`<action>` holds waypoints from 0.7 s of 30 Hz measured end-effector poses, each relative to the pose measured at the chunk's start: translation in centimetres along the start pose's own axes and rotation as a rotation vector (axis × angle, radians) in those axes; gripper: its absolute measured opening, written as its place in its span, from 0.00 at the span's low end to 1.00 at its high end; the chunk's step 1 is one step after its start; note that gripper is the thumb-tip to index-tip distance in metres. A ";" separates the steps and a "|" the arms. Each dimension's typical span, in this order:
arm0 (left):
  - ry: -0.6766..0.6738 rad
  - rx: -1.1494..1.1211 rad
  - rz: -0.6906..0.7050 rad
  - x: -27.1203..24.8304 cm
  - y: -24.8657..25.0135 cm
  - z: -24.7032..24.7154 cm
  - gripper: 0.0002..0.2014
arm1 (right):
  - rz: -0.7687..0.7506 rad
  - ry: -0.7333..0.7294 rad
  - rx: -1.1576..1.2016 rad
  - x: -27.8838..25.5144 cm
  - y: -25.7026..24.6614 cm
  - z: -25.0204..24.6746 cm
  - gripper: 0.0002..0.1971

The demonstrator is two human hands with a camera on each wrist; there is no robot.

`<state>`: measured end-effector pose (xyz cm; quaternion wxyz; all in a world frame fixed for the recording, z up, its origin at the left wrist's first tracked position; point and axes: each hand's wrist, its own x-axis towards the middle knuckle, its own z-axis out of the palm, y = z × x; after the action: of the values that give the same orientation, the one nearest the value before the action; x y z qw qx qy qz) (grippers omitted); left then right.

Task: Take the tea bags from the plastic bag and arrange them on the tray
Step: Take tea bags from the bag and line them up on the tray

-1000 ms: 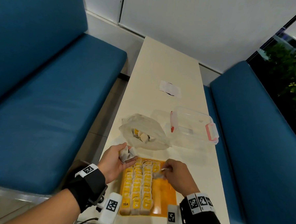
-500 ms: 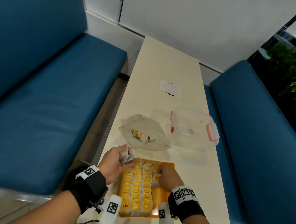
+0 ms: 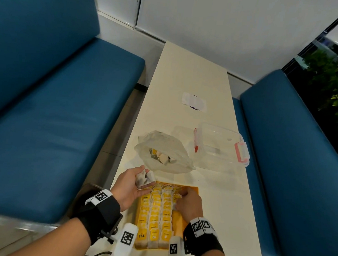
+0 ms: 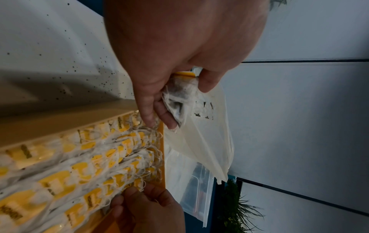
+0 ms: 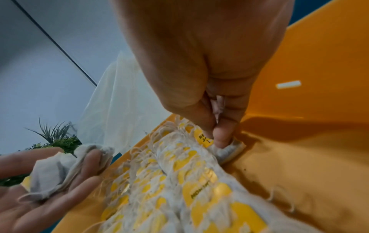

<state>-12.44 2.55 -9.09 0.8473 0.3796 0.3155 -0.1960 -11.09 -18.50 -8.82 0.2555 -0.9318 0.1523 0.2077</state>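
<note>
An orange tray (image 3: 193,189) (image 5: 299,157) lies at the near end of the table, filled with rows of tea bags with yellow tags (image 3: 156,211) (image 4: 79,173). My left hand (image 3: 134,182) (image 4: 175,94) hovers at the tray's far left corner and holds a small bunch of tea bags (image 3: 144,178) (image 5: 54,170) in its curled fingers. My right hand (image 3: 188,200) (image 5: 217,135) is over the tray's far right part, its thumb and forefinger pinching a tea bag (image 5: 229,151) down at the end of a row. The plastic bag (image 3: 163,153) lies beyond the tray with a few tea bags (image 3: 161,156) inside.
A clear lidded box with red clasps (image 3: 221,145) stands right of the plastic bag. A small white wrapper (image 3: 194,98) lies farther up the narrow cream table (image 3: 188,70). Blue benches (image 3: 46,131) flank the table on both sides. A plant (image 3: 330,87) is at far right.
My right hand moved left and forward onto the tray with a tea bag and now presses it into the right row. The left hand has barely shifted with its bunch.
</note>
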 end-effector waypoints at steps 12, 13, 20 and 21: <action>-0.023 -0.042 -0.017 -0.2 0.3 -0.5 0.18 | -0.012 0.086 -0.006 -0.6 -0.3 -0.4 0.08; -0.036 -0.042 -0.020 -0.3 0.4 -0.5 0.17 | -0.041 0.105 -0.031 -1.0 -0.5 -0.7 0.09; -0.126 -0.063 -0.105 -1.3 0.6 0.0 0.18 | -0.723 0.158 0.058 -3.5 -2.9 -1.0 0.16; -0.137 -0.056 -0.117 -1.4 0.6 0.1 0.18 | -0.756 0.123 0.075 -3.6 -3.1 -1.0 0.18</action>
<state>-13.05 2.99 -7.74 0.8643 0.3221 0.2839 -0.2619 -12.72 -15.84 -5.12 0.3384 -0.9230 -0.1793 0.0368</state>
